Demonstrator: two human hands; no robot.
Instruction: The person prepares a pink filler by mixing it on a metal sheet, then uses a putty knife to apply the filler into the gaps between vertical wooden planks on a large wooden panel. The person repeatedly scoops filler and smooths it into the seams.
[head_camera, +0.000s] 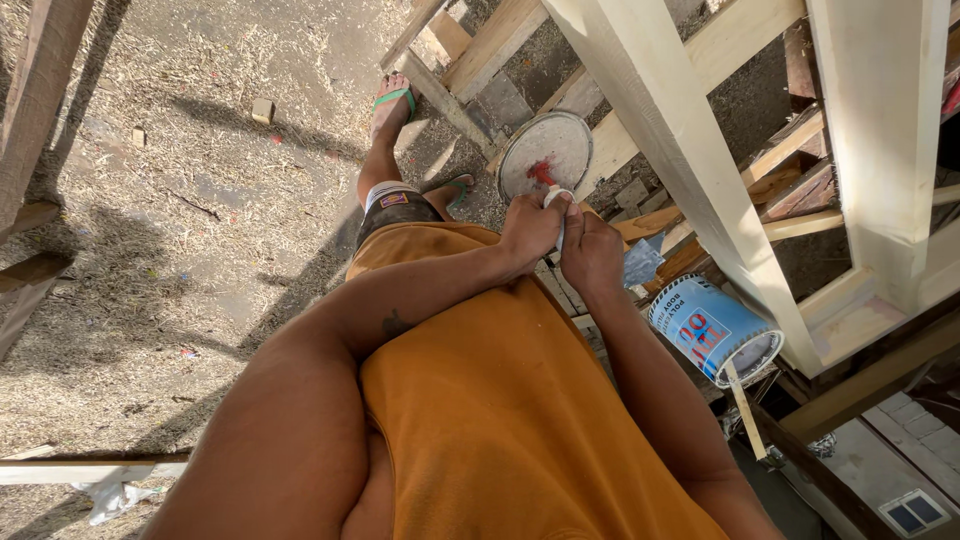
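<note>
View from a head camera looking straight down a standing person's orange shirt (500, 400) to a sawdust-strewn floor (200, 200). Both hands meet just above the middle of the frame. The left hand (528, 228) is curled closed around a small white tube (556, 200), with the thumb and fingers pinching its top end. The right hand (592, 250), touching the left at its 3 o'clock side, is also curled, fingers wrapped round the lower part of the same tube; most of the tube is hidden between the two hands.

Just beyond the hands, at 12 o'clock, lies a round grey lid (546, 152) with a red smear near its middle. At 4 o'clock from the hands, a blue-and-white can of filler (712, 335) rests tilted on its side, open mouth facing lower right, with a wooden stir stick (743, 405) hanging from it. A pale, unpainted wooden frame (680, 130) runs diagonally from 12 to 4 o'clock. At 11 o'clock, the person's foot in a green flip-flop (393, 100) rests on the floor.
</note>
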